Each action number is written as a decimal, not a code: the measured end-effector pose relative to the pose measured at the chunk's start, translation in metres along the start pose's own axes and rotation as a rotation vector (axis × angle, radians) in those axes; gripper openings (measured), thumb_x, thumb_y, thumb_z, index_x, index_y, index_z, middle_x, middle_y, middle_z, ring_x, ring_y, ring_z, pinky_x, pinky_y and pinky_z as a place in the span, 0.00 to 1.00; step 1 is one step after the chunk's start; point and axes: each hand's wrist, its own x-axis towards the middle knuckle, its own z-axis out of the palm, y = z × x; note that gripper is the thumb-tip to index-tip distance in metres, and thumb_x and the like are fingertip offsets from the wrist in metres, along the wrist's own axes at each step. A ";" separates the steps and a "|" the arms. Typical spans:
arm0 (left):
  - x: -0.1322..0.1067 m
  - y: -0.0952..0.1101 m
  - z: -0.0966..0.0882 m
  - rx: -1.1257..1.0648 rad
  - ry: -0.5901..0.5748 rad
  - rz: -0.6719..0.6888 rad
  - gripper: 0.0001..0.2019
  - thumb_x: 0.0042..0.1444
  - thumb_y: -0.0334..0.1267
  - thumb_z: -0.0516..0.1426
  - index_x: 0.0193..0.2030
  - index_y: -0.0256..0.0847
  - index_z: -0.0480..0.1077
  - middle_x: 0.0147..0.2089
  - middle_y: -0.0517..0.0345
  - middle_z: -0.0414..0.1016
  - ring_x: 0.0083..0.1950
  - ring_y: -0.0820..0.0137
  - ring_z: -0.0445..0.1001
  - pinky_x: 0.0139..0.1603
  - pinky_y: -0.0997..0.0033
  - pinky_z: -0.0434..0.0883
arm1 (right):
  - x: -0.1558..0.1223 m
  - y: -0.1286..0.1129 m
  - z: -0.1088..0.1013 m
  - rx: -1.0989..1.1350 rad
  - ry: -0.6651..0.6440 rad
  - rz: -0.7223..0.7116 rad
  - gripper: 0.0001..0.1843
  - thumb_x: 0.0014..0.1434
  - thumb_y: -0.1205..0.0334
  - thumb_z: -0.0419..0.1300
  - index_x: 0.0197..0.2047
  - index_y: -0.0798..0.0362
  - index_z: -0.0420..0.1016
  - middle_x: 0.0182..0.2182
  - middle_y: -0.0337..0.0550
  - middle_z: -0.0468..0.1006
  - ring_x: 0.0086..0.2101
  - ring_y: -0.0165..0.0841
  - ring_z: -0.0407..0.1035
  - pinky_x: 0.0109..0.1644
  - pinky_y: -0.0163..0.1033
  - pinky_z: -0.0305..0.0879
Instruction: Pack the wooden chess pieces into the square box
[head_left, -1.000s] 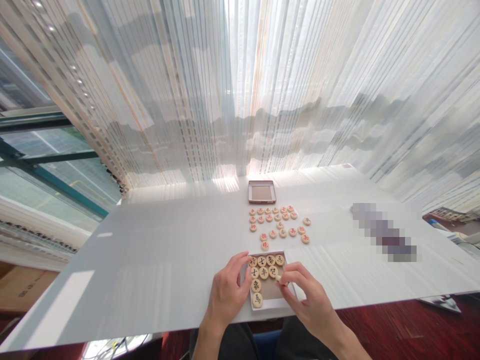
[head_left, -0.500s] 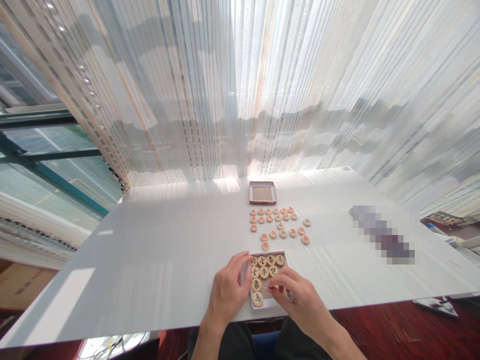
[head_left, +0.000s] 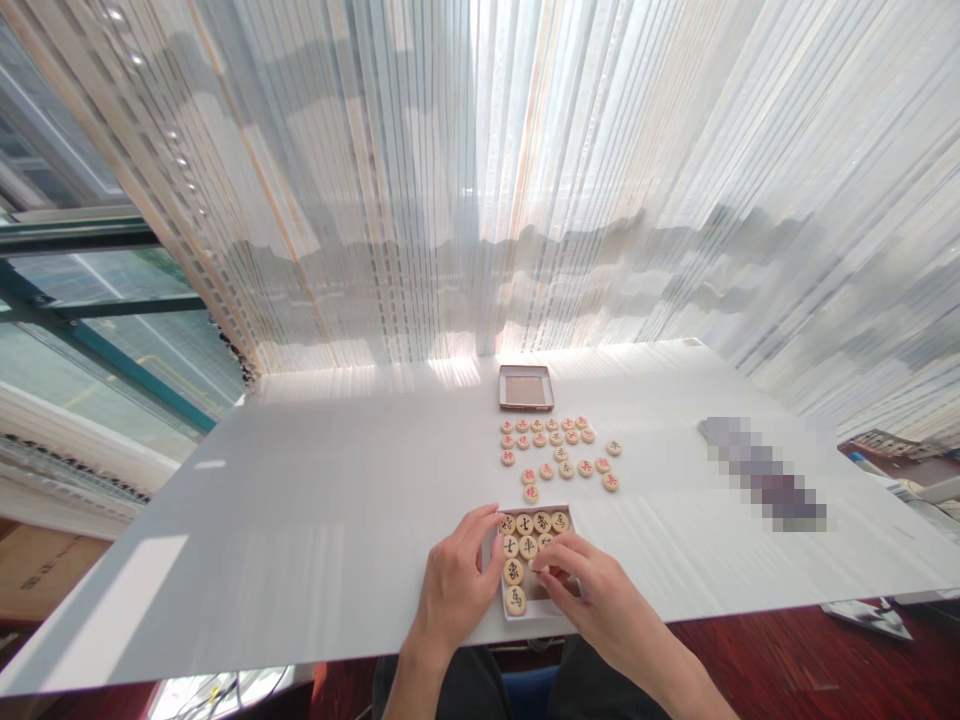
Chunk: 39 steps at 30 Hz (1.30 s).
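Note:
A small white box (head_left: 525, 613) sits at the near edge of the white table (head_left: 322, 510). It holds several round wooden chess pieces with black characters (head_left: 524, 524). My left hand (head_left: 452, 585) grips the box's left side with curled fingers. My right hand (head_left: 592, 595) reaches into the box from the right, its fingertips pinched together over the brown floor, seemingly on a piece that I cannot make out. Further back, several wooden pieces with red characters (head_left: 559, 455) lie loose on the table. Behind them lies a brown-rimmed box lid (head_left: 526, 387).
Sheer white curtains (head_left: 525, 180) hang behind the table. A blurred-out object (head_left: 765, 472) lies on the table's right part. Dark red floor (head_left: 795, 660) shows beyond the near right edge, with a window frame at the left.
My right hand carried a piece from the box's right edge inward and down toward the middle of the box. The left hand stayed on the box's side.

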 end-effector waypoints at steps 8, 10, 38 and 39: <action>0.001 0.003 -0.002 -0.002 -0.002 0.012 0.14 0.66 0.34 0.52 0.55 0.47 0.72 0.60 0.55 0.74 0.47 0.65 0.80 0.50 0.62 0.79 | 0.000 0.003 0.011 -0.143 0.043 0.011 0.06 0.67 0.65 0.58 0.37 0.49 0.73 0.33 0.39 0.75 0.33 0.32 0.71 0.36 0.35 0.68; 0.001 0.004 -0.002 0.001 0.000 0.013 0.14 0.66 0.34 0.52 0.55 0.48 0.72 0.60 0.56 0.74 0.49 0.65 0.79 0.51 0.62 0.79 | 0.001 0.002 0.012 -0.197 0.059 -0.007 0.06 0.66 0.67 0.58 0.37 0.49 0.73 0.33 0.40 0.75 0.34 0.34 0.70 0.37 0.37 0.68; 0.001 0.004 -0.002 0.015 0.012 0.023 0.14 0.66 0.34 0.52 0.54 0.48 0.72 0.59 0.55 0.74 0.49 0.65 0.80 0.47 0.64 0.80 | -0.001 0.008 0.009 -0.374 0.125 -0.123 0.04 0.64 0.66 0.62 0.36 0.49 0.73 0.32 0.42 0.76 0.37 0.38 0.70 0.40 0.43 0.71; 0.001 0.004 -0.002 0.016 0.014 0.025 0.14 0.66 0.34 0.52 0.54 0.48 0.72 0.59 0.56 0.74 0.48 0.65 0.80 0.46 0.65 0.80 | 0.000 0.009 0.010 -0.380 0.122 -0.124 0.04 0.64 0.66 0.62 0.36 0.49 0.73 0.32 0.42 0.77 0.37 0.38 0.70 0.40 0.43 0.71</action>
